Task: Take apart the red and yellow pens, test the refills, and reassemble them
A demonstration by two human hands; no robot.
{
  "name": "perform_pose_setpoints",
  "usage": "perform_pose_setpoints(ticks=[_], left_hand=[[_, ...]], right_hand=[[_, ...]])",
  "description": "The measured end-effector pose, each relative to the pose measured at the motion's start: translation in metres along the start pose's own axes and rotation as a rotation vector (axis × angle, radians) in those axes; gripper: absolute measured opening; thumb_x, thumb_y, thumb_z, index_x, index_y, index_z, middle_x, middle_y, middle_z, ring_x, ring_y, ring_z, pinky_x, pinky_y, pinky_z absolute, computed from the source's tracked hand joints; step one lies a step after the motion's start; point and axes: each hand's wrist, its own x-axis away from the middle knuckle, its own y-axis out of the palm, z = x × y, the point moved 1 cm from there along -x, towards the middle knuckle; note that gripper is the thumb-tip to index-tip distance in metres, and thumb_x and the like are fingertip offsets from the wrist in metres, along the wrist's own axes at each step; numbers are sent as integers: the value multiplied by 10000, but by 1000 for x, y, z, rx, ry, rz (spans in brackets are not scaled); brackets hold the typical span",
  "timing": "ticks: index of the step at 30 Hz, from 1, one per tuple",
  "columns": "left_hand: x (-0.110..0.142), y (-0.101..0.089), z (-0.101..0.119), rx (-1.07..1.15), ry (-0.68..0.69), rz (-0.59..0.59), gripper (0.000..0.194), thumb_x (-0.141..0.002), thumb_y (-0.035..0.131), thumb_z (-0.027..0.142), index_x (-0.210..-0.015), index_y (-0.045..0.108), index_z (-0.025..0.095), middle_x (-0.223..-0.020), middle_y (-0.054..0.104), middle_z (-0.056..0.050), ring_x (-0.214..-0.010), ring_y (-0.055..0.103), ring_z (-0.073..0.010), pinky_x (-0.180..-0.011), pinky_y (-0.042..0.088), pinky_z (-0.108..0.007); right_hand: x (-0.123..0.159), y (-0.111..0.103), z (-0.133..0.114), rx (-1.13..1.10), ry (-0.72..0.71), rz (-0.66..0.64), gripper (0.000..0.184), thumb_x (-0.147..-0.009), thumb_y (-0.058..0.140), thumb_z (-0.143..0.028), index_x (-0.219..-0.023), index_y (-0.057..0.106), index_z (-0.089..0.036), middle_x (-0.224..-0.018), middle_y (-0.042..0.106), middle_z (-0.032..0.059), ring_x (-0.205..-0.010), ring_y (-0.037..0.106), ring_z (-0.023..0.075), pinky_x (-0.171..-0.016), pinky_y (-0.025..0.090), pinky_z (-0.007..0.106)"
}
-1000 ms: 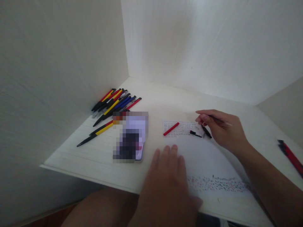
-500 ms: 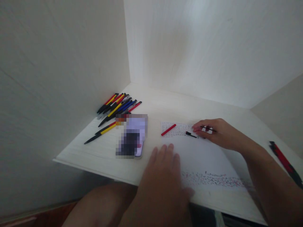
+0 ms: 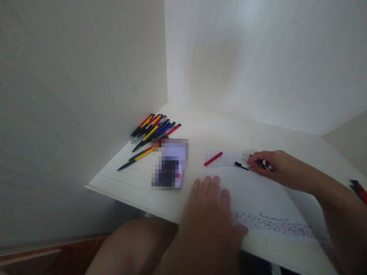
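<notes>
My left hand (image 3: 210, 217) lies flat, fingers stretched out, over the left edge of a white sheet of paper (image 3: 255, 194). Between the thumb and fingers of my right hand (image 3: 268, 164) is a thin dark stick (image 3: 264, 165) that looks like a pen refill. Just left of those fingertips, a short black pen piece (image 3: 241, 165) rests on the sheet's handwritten top part. Farther left lies a red pen barrel (image 3: 213, 159), with no black parts on it. More small writing in dark and red runs along the sheet's near edge.
A phone (image 3: 179, 164), partly blurred out, lies left of the paper. Beyond it, several pens (image 3: 155, 128) in red, yellow, blue and black are heaped against the left wall (image 3: 114, 76). More red and black pens (image 3: 358, 191) show at the right edge of the white table (image 3: 223, 126).
The view has swung left, so everything sits farther right. Against the paper, my right hand has shifted slightly right and nearer with the thin stick. My left hand stays flat.
</notes>
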Motion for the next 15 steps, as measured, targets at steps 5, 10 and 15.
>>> perform_pose_setpoints(ticks=[5,10,15], left_hand=[[-6,-4,6,230,-32,247,355,-876,615,343,-1199,609,195,-1221,633,-97,-1129,566,-311,-987,470,-544],[-16,-7,4,383,-82,369,322,-880,609,262,-1200,581,240,-1037,669,-38,-896,628,-239,-752,545,-406],[-18,-6,0,427,-77,367,182,-891,625,263,-1068,645,230,-965,692,-19,-813,643,-211,-640,519,-325]], right_hand=[[3,-2,-27,-213,18,6,219,-883,641,-414,-947,690,-211,-933,721,68,-813,652,204,-730,509,333],[5,12,-68,-660,-83,-175,128,-863,686,-291,-953,693,-201,-902,719,66,-814,682,189,-724,557,309],[4,26,-71,-813,-95,-218,106,-848,705,-212,-953,703,-197,-949,726,75,-867,694,191,-779,568,309]])
